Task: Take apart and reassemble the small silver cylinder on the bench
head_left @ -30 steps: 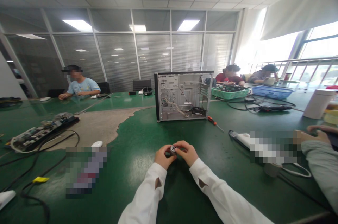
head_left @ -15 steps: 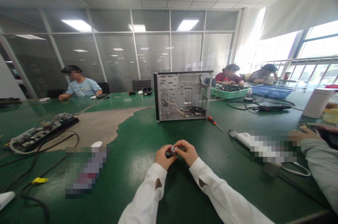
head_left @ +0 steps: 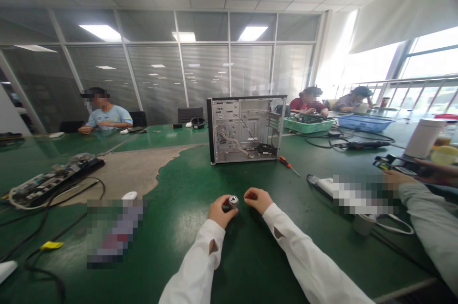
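Observation:
My left hand (head_left: 220, 211) grips a small silver metal cylinder (head_left: 234, 200) between thumb and fingers, just above the green table. The cylinder's round top faces up and has a dark spot in its middle. To its right, a short gap away, is my right hand (head_left: 259, 199). Its thumb and fingertips are pinched together, and whatever may be between them is too small to make out. Beyond both hands stands an open computer case (head_left: 246, 130) with cables inside. An orange-handled screwdriver (head_left: 289, 165) lies beside the case's right corner.
On the left are a power strip (head_left: 59, 181) full of plugs and black cables. A green basket (head_left: 309, 125) and a blue basket (head_left: 365, 123) stand at the back right. A co-worker's sleeve (head_left: 424, 213) reaches in near a white bottle (head_left: 424, 138). Other people sit farther off.
My right hand has come away from the cylinder and moved right, its fingers pinched. My left hand keeps the cylinder in about the same place. The nearby co-worker's hands have shifted.

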Tool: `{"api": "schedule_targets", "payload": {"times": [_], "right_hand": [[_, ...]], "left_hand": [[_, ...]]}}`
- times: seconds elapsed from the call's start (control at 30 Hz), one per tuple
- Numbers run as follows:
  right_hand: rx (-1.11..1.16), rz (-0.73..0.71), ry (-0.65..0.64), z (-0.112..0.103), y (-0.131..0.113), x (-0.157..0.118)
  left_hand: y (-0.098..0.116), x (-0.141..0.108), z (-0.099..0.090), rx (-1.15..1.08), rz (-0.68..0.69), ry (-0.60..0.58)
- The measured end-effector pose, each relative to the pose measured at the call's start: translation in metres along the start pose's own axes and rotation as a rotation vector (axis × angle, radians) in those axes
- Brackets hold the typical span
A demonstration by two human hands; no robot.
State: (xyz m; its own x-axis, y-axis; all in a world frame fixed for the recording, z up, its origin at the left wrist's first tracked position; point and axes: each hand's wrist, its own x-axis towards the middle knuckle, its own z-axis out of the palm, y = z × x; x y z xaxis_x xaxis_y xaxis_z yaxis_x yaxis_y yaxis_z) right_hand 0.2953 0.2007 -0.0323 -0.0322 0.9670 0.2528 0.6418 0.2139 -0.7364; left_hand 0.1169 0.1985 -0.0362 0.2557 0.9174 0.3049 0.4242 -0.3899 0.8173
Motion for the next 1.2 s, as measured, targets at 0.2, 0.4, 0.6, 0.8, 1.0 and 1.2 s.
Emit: {"api": "schedule_targets", "payload": {"times": [0.2, 0.4, 0.6, 0.8, 1.0, 1.2], "right_hand": [[-0.111, -0.012, -0.086, 0.006, 0.004, -0.003], [-0.146, 0.033, -0.091, 0.001, 0.013, 0.001], [0.025, 0.101, -0.060, -0.001, 0.018, 0.003], [0.417, 0.291, 0.151, -0.010, 0.026, 0.015], [0.868, 0.550, 0.344, -0.021, 0.035, 0.017], [1.166, 0.685, 0.410, -0.027, 0.036, 0.013]], "left_hand": [[0.001, 0.000, 0.000, -0.017, -0.011, 0.015], [0.001, 0.000, 0.001, -0.004, -0.017, 0.015], [0.001, 0.000, 0.001, 0.011, -0.015, 0.007], [0.002, -0.001, 0.000, -0.001, -0.017, -0.013], [-0.002, -0.001, 0.003, -0.015, -0.008, -0.044], [-0.008, 0.004, 0.006, -0.099, -0.104, -0.001]]}}
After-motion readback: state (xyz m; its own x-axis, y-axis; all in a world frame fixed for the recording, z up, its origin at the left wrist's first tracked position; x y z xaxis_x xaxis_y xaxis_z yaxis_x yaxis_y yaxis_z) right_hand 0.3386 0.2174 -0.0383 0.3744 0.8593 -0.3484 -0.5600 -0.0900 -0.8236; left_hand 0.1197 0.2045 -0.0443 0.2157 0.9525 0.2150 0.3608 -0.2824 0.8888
